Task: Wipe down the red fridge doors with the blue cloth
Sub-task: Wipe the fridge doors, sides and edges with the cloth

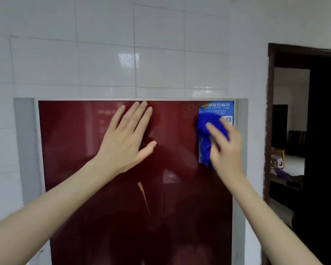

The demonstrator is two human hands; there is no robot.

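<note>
The right hand holds the blue cloth bunched against the fridge, its fingers spread and only slightly bent over the wad; the thumb seems to pinch a fold from below, though motion blur makes that hard to confirm; a tail of cloth hangs out under the hand. The cloth lies on the blue energy label in the upper right corner of the red fridge door, touching it and covering its middle. The left hand holds nothing; it rests flat on the door near the top edge, fingers straight and close together, thumb out, well apart from the cloth, most likely bracing the door.

As for progress, I judge the wiping to be at an early stage, with work at the top right corner; a pale orange streak runs down the middle of the glossy panel below both hands, so that part looks not yet cleaned; the lower door is out of view, and nothing shows whether it is done. The grey fridge frame borders the panel; white wall tiles rise above it; a dark doorway opens at the right.
</note>
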